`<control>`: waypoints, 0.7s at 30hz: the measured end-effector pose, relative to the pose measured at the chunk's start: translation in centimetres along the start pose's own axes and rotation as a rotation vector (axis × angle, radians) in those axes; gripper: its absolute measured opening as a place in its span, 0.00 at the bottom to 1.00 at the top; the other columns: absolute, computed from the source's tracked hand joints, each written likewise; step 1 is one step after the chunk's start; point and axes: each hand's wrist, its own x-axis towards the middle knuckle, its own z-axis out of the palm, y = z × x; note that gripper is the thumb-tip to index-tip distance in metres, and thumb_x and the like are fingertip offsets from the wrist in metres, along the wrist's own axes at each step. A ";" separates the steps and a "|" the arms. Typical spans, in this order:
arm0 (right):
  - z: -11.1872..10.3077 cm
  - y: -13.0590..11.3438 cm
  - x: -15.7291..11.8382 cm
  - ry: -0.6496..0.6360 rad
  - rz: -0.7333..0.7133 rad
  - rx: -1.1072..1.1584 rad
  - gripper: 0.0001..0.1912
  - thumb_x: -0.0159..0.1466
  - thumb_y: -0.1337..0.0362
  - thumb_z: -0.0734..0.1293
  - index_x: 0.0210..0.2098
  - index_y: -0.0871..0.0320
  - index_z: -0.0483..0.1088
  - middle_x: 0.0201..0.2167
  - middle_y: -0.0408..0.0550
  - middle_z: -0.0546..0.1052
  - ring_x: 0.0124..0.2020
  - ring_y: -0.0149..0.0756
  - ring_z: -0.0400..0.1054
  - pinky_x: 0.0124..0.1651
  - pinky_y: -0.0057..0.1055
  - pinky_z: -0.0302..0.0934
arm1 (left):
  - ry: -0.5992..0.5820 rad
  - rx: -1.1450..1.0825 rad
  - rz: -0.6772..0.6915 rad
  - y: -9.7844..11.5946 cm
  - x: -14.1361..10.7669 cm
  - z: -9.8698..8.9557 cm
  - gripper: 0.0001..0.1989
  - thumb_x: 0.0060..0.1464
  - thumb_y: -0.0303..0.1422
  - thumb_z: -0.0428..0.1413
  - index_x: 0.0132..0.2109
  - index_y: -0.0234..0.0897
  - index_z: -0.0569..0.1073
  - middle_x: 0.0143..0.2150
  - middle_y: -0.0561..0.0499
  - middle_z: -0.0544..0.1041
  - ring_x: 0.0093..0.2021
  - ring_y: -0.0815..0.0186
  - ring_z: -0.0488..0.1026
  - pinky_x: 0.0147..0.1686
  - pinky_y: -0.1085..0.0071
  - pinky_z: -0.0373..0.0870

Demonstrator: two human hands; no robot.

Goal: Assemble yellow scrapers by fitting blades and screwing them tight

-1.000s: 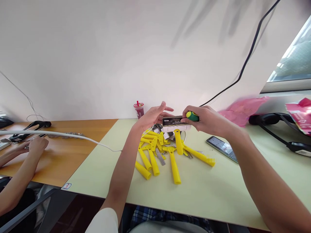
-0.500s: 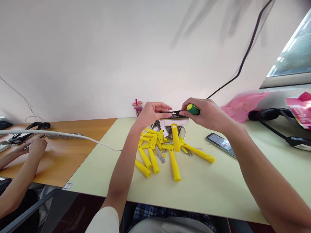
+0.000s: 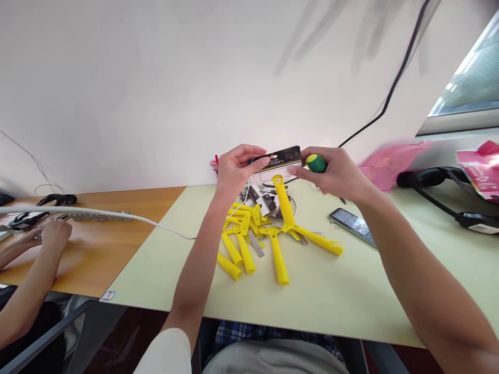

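My left hand (image 3: 238,169) pinches the left end of a black and white printed card (image 3: 286,157), held up above the table. My right hand (image 3: 337,169) grips the card's right end and also holds a green and yellow screwdriver handle (image 3: 316,163). Just below the card, a yellow scraper handle (image 3: 284,202) stands upright over the pile. Several more yellow handles (image 3: 278,259) lie spread on the table beneath my hands, with a metal blade strip (image 3: 256,243) and other printed cards (image 3: 267,204) among them.
A phone (image 3: 353,226) lies to the right on the pale table (image 3: 312,306). Farther right are a pink bag (image 3: 385,165) and a black headset (image 3: 440,200). A red-lidded cup (image 3: 214,164) stands behind my left hand. Another person's hands (image 3: 56,239) work at the left over a wooden table (image 3: 117,244).
Both hands have risen slightly with the card, which now tilts up at the right and shows more of its face. The upright yellow handle reaches down to the other handles.
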 end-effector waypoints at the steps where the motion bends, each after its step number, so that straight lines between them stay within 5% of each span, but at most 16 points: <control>1: -0.2 0.1 0.1 -0.009 0.021 0.021 0.27 0.63 0.34 0.79 0.34 0.49 0.72 0.24 0.40 0.66 0.24 0.34 0.59 0.23 0.35 0.57 | 0.013 -0.013 -0.012 -0.4 0.1 0.5 0.20 0.56 0.45 0.77 0.49 0.41 0.83 0.49 0.47 0.88 0.55 0.54 0.86 0.55 0.62 0.82; 4: -1.4 0.7 0.3 0.003 0.053 0.005 0.27 0.62 0.40 0.82 0.30 0.52 0.69 0.23 0.39 0.62 0.24 0.31 0.57 0.24 0.34 0.55 | 0.046 -0.065 -0.083 -2.7 0.4 2.6 0.26 0.64 0.50 0.73 0.60 0.43 0.79 0.56 0.45 0.87 0.60 0.54 0.85 0.57 0.62 0.81; 7: -3.4 1.4 0.3 0.050 0.129 -0.115 0.23 0.65 0.50 0.81 0.29 0.53 0.67 0.22 0.37 0.59 0.26 0.29 0.54 0.28 0.35 0.53 | -0.069 -0.124 -0.258 -6.4 0.2 5.3 0.34 0.68 0.56 0.67 0.70 0.41 0.71 0.64 0.39 0.84 0.61 0.54 0.84 0.56 0.62 0.82; 11: -6.2 2.8 -0.1 0.092 0.283 -0.277 0.26 0.69 0.56 0.77 0.27 0.53 0.57 0.22 0.35 0.56 0.26 0.27 0.50 0.32 0.39 0.47 | -0.550 0.200 -0.450 -11.2 -2.6 8.6 0.44 0.65 0.61 0.66 0.75 0.37 0.69 0.73 0.33 0.78 0.69 0.46 0.80 0.66 0.56 0.76; 16: -7.7 7.6 -0.4 0.011 0.427 -0.191 0.27 0.69 0.50 0.78 0.26 0.52 0.61 0.18 0.38 0.62 0.23 0.28 0.54 0.33 0.42 0.46 | -1.111 0.588 -0.023 -14.3 -7.6 10.7 0.44 0.74 0.57 0.56 0.82 0.30 0.63 0.84 0.31 0.63 0.85 0.44 0.59 0.83 0.51 0.52; 21: -5.1 14.2 -1.4 -0.157 0.586 0.210 0.24 0.64 0.45 0.83 0.27 0.54 0.74 0.15 0.40 0.62 0.20 0.28 0.49 0.29 0.41 0.40 | -1.161 0.626 0.200 -16.0 -8.6 9.5 0.32 0.79 0.47 0.56 0.80 0.36 0.69 0.82 0.35 0.69 0.83 0.50 0.63 0.83 0.52 0.53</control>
